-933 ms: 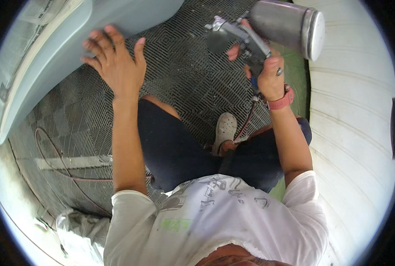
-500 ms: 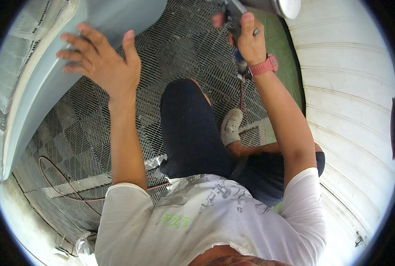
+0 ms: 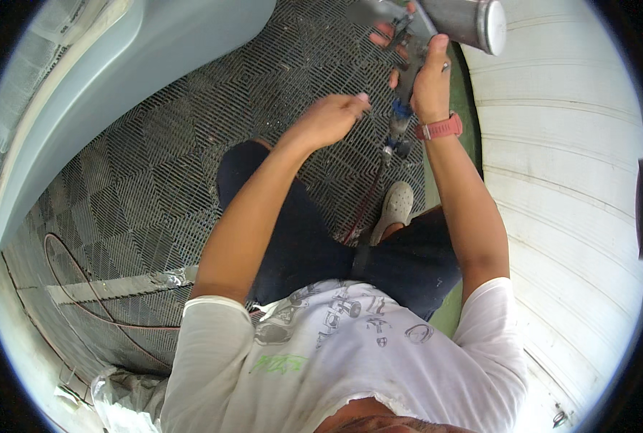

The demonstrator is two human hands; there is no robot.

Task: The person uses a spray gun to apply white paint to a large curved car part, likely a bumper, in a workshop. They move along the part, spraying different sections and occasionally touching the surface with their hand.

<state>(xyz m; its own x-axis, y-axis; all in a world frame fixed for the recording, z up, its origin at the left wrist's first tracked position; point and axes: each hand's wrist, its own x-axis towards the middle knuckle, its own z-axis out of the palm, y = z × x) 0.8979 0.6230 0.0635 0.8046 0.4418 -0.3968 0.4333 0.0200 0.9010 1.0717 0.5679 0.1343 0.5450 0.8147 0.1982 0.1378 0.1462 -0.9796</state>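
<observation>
My right hand is wrapped round the grip of a spray gun, held up at the upper right. The gun carries a grey metal cup with a pale round end, and an air hose runs down from the fitting below its grip. To the left of the gun and apart from it is my left hand, fingers curled in and nothing visible in them. Its fingers are partly hidden by the hand itself. A glossy grey-blue curved panel stands at the upper left, touched by neither hand.
Masking film and paper border the panel's left side. Black-grey grid matting covers the floor, where a loop of hose lies at lower left. Clear plastic is bunched nearby. A white ribbed wall rises on the right.
My left hand has moved right, away from the panel toward the gun, and its spread fingers have curled. My right hand and the spray gun have shifted slightly right and down.
</observation>
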